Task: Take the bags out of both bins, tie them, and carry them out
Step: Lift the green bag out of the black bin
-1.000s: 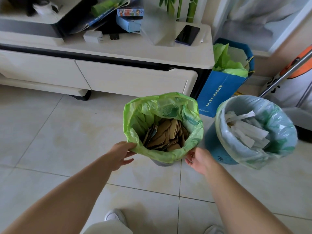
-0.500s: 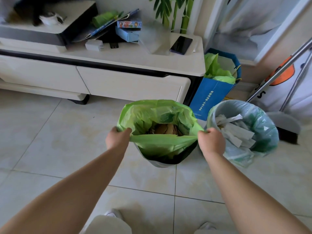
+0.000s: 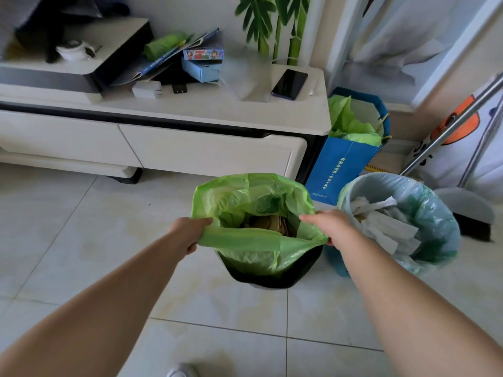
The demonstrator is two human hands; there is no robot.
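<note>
I see a column of pale Chinese characters on the blue paper bag (image 3: 343, 170). I cannot read them.

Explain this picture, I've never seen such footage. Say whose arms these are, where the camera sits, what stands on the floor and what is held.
No machine here: a person wears one camera on the head, looking forward and down, so the bare arms are their own. The left hand and right hand each grip the rim of the green bag, its near edge lifted off the dark bin on the floor; brown cardboard shows inside. To the right stands a second bin lined with a pale bag, holding white paper scraps. Behind are a blue paper bag and a white cabinet with a phone on top.
</note>
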